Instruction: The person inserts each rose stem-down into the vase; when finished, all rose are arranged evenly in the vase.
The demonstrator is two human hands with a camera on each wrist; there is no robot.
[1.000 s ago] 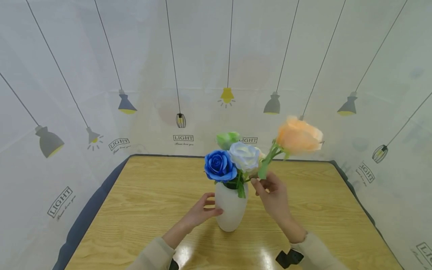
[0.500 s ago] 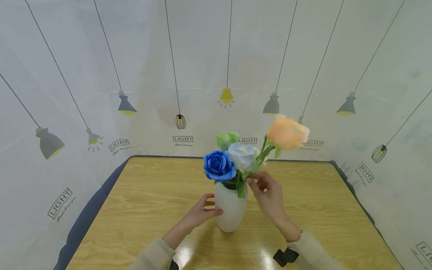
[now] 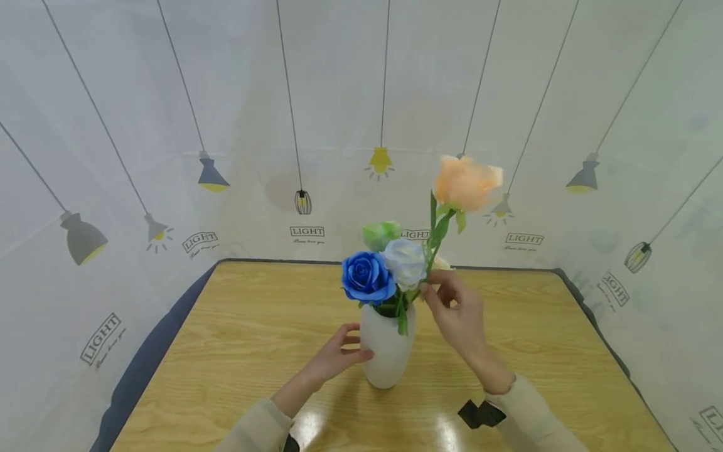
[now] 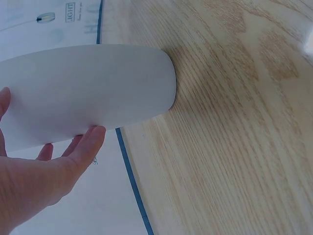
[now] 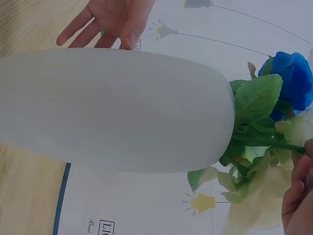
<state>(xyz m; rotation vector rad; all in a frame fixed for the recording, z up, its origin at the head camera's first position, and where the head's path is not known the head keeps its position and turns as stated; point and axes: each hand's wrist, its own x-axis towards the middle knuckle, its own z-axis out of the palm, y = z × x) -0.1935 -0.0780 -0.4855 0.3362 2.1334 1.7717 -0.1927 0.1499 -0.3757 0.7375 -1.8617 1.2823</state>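
A white vase [image 3: 386,348] stands upright in the middle of the table. My left hand [image 3: 333,355] touches its left side, fingers spread and fairly straight; the left wrist view shows the fingertips [image 4: 99,131] against the vase wall. Above the rim, my right hand [image 3: 459,314] pinches the stem of a peach rose [image 3: 465,183] between thumb and finger. The rose leans right, its bloom higher than the others; the lower end of its stem is hidden. A blue rose [image 3: 368,277], a pale blue-white rose [image 3: 405,262] and a green bloom [image 3: 381,235] fill the vase mouth.
The wooden table [image 3: 254,314] has a dark blue edge [image 3: 147,339]. Behind it hangs a pale curtain [image 3: 333,94] printed with lamps. Green leaves [image 5: 259,103] crowd the vase opening in the right wrist view. A cream bloom [image 3: 442,263] shows behind my right hand.
The peach rose has swung left and risen, standing more upright. My right hand first moved left, then slightly up and right, still holding the stem. The left hand and vase stayed put.
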